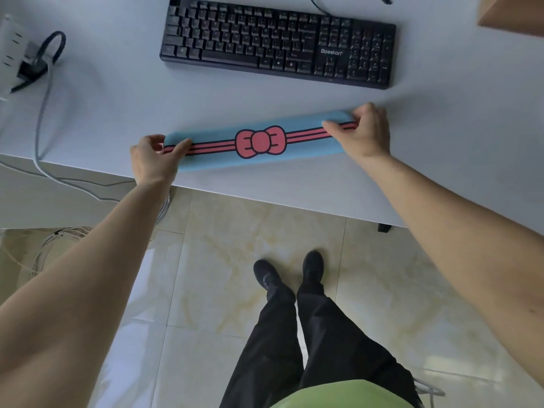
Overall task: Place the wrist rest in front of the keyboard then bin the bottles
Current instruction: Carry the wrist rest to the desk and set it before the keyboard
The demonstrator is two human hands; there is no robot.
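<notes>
A long blue wrist rest (217,157) with a pink bow and pink stripes lies near the front edge of the white desk (117,119). My left hand (153,161) grips its left end and my right hand (363,134) grips its right end. A black keyboard (279,42) lies farther back on the desk, a bare strip of desk apart from the wrist rest. No bottles are in view.
A white power strip with a black plug (28,64) sits at the desk's left, and a grey cable (41,119) runs from it over the desk edge. A brown box corner (512,13) shows at the top right. Below the desk are tiled floor and coiled cables (59,240).
</notes>
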